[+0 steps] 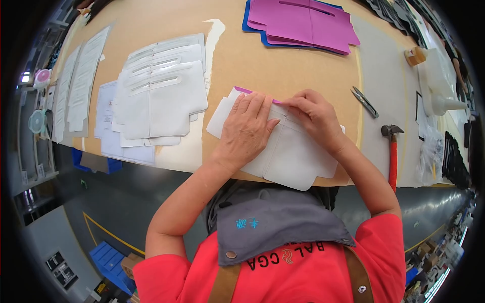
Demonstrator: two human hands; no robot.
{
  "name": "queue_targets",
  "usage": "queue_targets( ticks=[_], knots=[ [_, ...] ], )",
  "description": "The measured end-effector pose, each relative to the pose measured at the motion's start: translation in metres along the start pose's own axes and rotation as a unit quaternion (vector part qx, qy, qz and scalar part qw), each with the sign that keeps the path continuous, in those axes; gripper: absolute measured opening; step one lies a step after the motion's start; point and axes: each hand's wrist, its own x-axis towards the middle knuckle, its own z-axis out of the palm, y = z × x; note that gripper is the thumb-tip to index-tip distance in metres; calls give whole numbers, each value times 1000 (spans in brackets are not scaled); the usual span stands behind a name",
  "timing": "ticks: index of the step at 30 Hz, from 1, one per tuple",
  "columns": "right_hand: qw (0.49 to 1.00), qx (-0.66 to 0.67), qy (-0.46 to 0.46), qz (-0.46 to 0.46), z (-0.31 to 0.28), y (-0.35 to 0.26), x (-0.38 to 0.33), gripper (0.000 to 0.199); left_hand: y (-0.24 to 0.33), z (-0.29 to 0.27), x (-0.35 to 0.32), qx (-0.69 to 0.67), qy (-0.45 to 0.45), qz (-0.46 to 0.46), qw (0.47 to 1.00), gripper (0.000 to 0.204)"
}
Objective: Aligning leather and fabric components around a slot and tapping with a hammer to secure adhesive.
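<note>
A white cut panel [295, 154] with a seam down its middle lies at the table's near edge, slightly turned. Along its far edge shows a narrow purple strip [243, 90], partly covered by my fingers. My left hand [248, 123] rests flat on the panel, fingers stretched toward that edge. At the right end of the strip, my right hand [316, 118] has thumb and forefinger pinched on the purple edge. Whether the strip is a separate piece or the panel's folded-over purple side, I cannot tell.
Stacked white panels [172, 103] lie to the left, purple panels [303, 25] on blue ones at the back. On the right are thread snips [366, 102], a red-handled hammer [392, 156], a white squeeze bottle [444, 104] and a tape roll [415, 56].
</note>
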Motion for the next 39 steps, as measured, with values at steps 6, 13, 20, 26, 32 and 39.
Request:
queue_targets(
  ticks=[6,13,20,26,32,39],
  knots=[
    [983,-115,60,-129,8,12,-5,21,7,5,-2,52,14,31,998,49],
    [999,20,24,32,-5,7,-18,27,13,5,-1,-3,-5,11,1000,50],
    [968,-178,17,-178,-10,12,-26,44,20,7,-1,22,-5,23,999,46],
    [937,-248,-10,-245,-11,8,-24,47,21,14,-5,-3,-5,47,999,50],
    [973,-166,5,-162,-12,12,-32,47,23,12,-7,9,-17,52,998,51],
    [967,-173,-5,-184,-18,16,-40,49,26,13,-5,-19,-16,49,998,50]
  ],
)
